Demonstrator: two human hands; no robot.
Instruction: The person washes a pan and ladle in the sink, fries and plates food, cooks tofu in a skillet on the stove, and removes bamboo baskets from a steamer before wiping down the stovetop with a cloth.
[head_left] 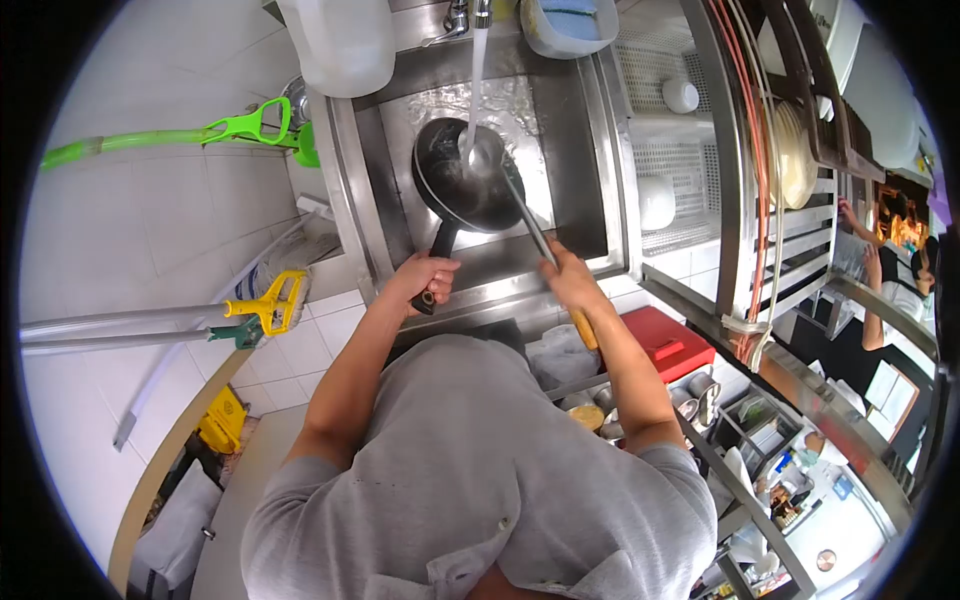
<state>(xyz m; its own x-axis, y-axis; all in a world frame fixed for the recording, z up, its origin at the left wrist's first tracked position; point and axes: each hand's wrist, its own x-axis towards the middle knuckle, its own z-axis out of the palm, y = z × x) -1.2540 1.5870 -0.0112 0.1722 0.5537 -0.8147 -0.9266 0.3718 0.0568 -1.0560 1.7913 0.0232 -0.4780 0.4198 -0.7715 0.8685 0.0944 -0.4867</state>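
Observation:
My left hand (424, 279) is wrapped round the black handle of a dark frying pan (436, 165), held tilted over the metal sink (583, 195). Water from the tap (483, 14) runs into the pan. In my right hand (572, 277) is a long metal ladle (530, 217) with a wooden handle end that sticks out below my wrist. Its head reaches into the pan under the stream, where splashing partly hides it.
Left of the tap stands a white plastic container (342, 45); right of it, a tub (568, 28) holds a blue sponge. White baskets (655, 155) with cups line the right side. Mop handles (130, 318) lean at left. People work beyond the metal rack (800, 245).

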